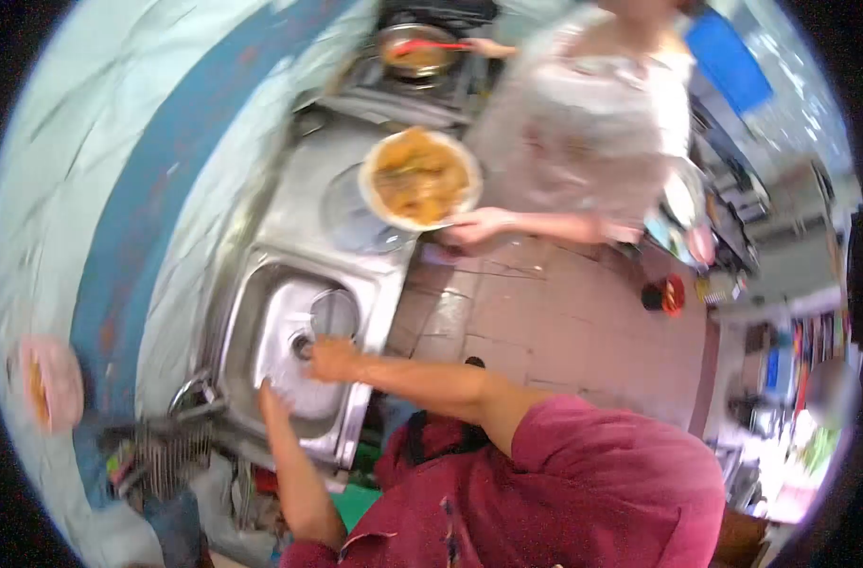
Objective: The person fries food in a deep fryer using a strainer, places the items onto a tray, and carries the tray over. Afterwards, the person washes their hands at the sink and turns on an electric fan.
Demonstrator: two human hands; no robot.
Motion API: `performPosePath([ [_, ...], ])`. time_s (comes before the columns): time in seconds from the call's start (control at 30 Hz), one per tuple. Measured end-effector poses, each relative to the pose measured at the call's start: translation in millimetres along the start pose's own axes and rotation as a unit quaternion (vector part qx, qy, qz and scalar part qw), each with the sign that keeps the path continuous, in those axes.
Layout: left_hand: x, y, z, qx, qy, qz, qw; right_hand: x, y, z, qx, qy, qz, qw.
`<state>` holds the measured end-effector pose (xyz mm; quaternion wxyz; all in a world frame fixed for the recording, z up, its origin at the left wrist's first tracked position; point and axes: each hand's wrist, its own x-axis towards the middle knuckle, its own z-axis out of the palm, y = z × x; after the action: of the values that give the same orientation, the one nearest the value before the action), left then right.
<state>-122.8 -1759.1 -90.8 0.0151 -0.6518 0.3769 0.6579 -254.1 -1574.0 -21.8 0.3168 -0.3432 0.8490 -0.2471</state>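
My right hand [332,360] is inside the steel sink [290,284], over the drain side, its fingers curled in. Just beyond it in the basin lies a round, see-through item [335,312] with a thin rim; blur hides whether my fingers grip it. To the left and nearer me, my left hand [272,399] is over the basin with its fingers extended and nothing visible in it. The faucet [193,390] is beside the sink's left edge.
A co-worker [583,142] holds a plate of orange-brown food [420,180] over the steel drainboard [308,180], and a red utensil [431,44] at a pan [417,62] on the stove. A pink holder [51,383] hangs on the wall. Tiled floor [545,312] lies right of the sink.
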Motion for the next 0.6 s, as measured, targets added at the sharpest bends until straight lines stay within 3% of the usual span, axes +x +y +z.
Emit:
performPosePath([
  [0.03, 81, -36, -21, 0.194, 0.069, 0.335, 0.920, -2, 8, -21, 0.033, -0.086, 0.087, 0.992],
  [0.07, 98, -31, -31, 0.128, 0.001, 0.385, 0.914, -9, 31, -33, 0.008, -0.087, 0.043, 0.995],
  [0.1, 3, 0, 10, 0.093, 0.024, 0.290, 0.952, -26, 53, -39, 0.061, -0.019, 0.033, 0.997],
  [0.13, 9, 3, 21, 0.075, -0.014, 0.272, 0.959, -53, 69, -63, 0.084, 0.005, 0.043, 0.996],
  [0.17, -88, -8, 52, 0.124, 0.003, 0.321, 0.939, -121, 91, -79, 0.094, 0.042, 0.043, 0.994],
  [0.2, -78, -18, 65, 0.221, 0.002, 0.386, 0.895, -152, 119, -80, 0.102, 0.064, 0.058, 0.991],
  [0.27, -70, -54, 76, 0.336, -0.013, 0.520, 0.785, -224, 194, -45, 0.147, 0.219, 0.050, 0.963],
  [0.3, -79, -77, 94, 0.357, -0.031, 0.584, 0.728, -265, 229, -37, 0.157, 0.193, 0.102, 0.963],
  [0.33, -121, -105, 122, 0.293, -0.066, 0.634, 0.713, -310, 255, -34, 0.139, 0.187, 0.158, 0.960],
  [0.37, -122, -120, 129, 0.424, -0.084, 0.638, 0.637, -353, 279, -30, 0.123, 0.178, 0.215, 0.952],
  [0.4, -138, -160, 149, 0.354, -0.086, 0.688, 0.627, -399, 301, -24, 0.153, 0.192, 0.263, 0.933],
  [0.43, -154, -177, 165, 0.594, -0.009, 0.624, 0.508, -435, 321, -17, 0.190, 0.202, 0.311, 0.909],
  [0.47, -183, -197, 187, 0.622, -0.065, 0.563, 0.540, -466, 341, -8, 0.211, 0.229, 0.336, 0.889],
  [0.5, -157, -223, 193, 0.590, -0.100, 0.618, 0.510, -500, 357, -4, 0.228, 0.256, 0.359, 0.868],
  [0.53, -167, -242, 209, 0.670, -0.057, 0.557, 0.488, -533, 359, -7, 0.235, 0.273, 0.372, 0.855],
  [0.57, -148, -256, 218, 0.620, -0.122, 0.543, 0.553, -566, 356, -21, 0.246, 0.294, 0.398, 0.833],
  [0.6, -200, -254, 221, 0.621, -0.140, 0.552, 0.539, -599, 349, -40, 0.255, 0.316, 0.422, 0.810],
])
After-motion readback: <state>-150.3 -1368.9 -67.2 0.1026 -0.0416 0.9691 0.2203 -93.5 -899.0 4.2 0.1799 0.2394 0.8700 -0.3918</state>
